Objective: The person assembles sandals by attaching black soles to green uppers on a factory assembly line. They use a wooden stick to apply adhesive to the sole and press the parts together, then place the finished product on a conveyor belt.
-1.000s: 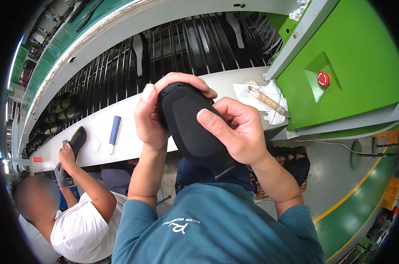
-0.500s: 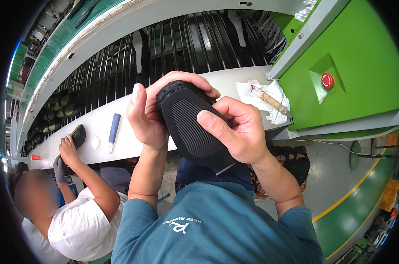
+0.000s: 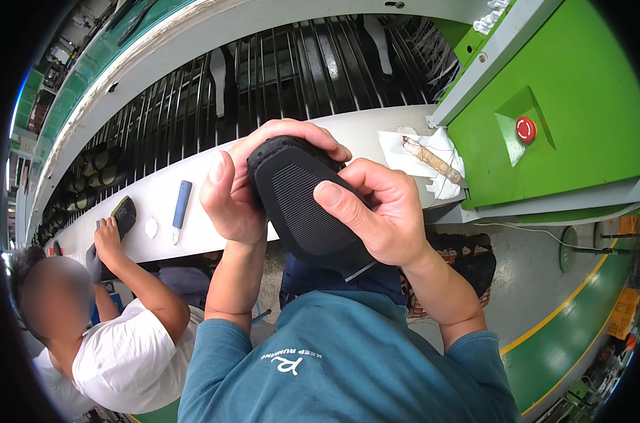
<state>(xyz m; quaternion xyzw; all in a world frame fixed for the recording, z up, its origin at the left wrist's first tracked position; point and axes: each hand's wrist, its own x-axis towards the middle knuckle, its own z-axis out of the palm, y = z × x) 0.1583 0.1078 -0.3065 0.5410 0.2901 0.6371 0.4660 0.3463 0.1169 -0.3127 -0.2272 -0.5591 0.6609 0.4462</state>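
A black shoe (image 3: 299,208) is held between my hands, its ribbed sole turned up toward me. My left hand (image 3: 239,194) curls its fingers around the shoe's far end, while its thumb stands off to the side. From the right, my right hand (image 3: 383,211) grips the shoe's edge, the thumb lying on the sole. The upper and some of my fingertips are hidden behind the shoe. Beyond it runs a white ledge (image 3: 355,129), where a blue-handled knife (image 3: 181,211) lies to the left of my left hand.
A co-worker (image 3: 129,352) at the left handles another dark shoe (image 3: 125,216). A roller conveyor (image 3: 291,70) carries dark shoes behind the ledge. At right, a wrapped tool (image 3: 433,161) lies on white cloth, beside a green machine panel (image 3: 581,106) with a red stop button (image 3: 525,130).
The shoe's far end has dipped slightly toward me and shifted a little left with my hands. My grip looks the same. The co-worker's head has moved up toward the ledge.
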